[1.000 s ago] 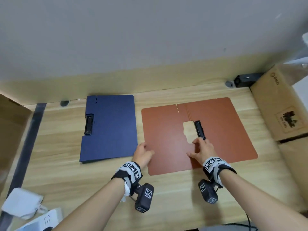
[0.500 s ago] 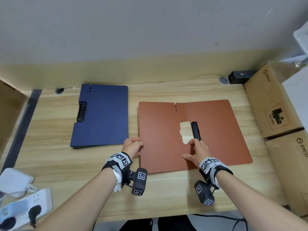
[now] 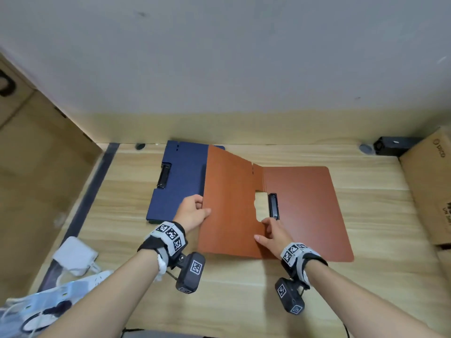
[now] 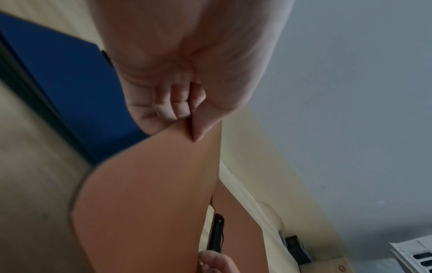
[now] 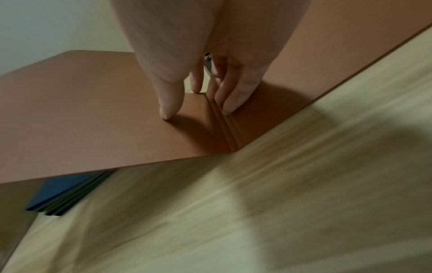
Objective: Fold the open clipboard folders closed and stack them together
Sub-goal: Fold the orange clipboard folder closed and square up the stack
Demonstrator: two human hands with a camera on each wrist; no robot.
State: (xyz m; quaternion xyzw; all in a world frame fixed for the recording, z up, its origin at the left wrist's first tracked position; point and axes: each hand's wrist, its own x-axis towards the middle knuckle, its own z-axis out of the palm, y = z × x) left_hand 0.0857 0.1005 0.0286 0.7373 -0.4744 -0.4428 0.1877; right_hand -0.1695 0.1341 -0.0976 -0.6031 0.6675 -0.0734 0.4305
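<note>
An orange-brown clipboard folder lies open in the middle of the wooden desk, its black clip by the spine. Its left cover is lifted off the desk and tilts up. My left hand pinches that cover's left edge, thumb on top and fingers curled under, as the left wrist view shows. My right hand presses straight fingers on the spine just below the clip. A blue folder lies closed at the left, partly hidden behind the raised cover.
Cardboard boxes stand along the right edge and a large one at the left. A white adapter and a power strip lie at the front left. A black device sits at the back right corner.
The orange folder's left cover has risen off the desk in my left hand and swings toward the right. My right hand stays pressed at the spine. The head view has shifted.
</note>
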